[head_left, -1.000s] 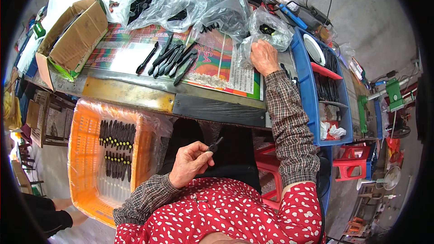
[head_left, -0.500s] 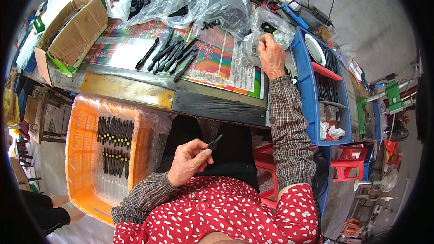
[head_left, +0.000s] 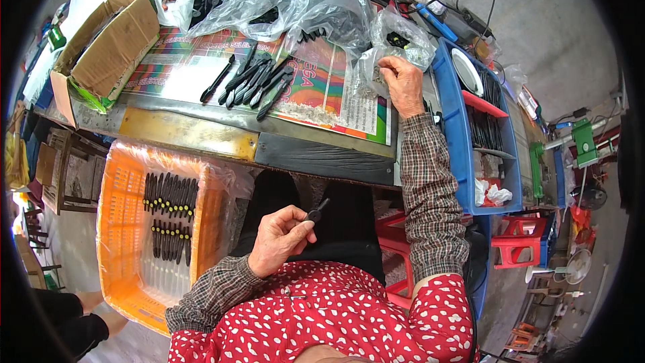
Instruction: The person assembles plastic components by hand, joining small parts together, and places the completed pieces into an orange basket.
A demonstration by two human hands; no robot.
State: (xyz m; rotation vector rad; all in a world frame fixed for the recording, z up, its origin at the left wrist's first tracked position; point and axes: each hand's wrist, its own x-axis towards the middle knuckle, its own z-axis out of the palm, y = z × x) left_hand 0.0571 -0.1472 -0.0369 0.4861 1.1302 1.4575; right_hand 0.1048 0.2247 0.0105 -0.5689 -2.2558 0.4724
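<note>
At far left, a box is seen on the desk. Below it stands a crate, in which slim black rods with yellow dots are laid in two rows. Farther right, a loose pile of dark parts is spread on the desk.

Below the pile, a small black piece is held over the lap in the left hand, clamped between thumb and forefinger, its narrow tip pointed up and to the right. Little weight is to be expected, along with a stiff, plastic-like body (the material cannot be confirmed by eye). Some slipperiness may be found in its smooth surface, so a hold is best taken at the broader round end, much as is done here; the narrow tip is judged likelier to be bent or snapped.

Farther right, the right hand is poised beside a clear bag, fingertips near one another; whether anything is pinched there cannot be told. Beyond, thin dark strips are kept in a blue tray.
</note>
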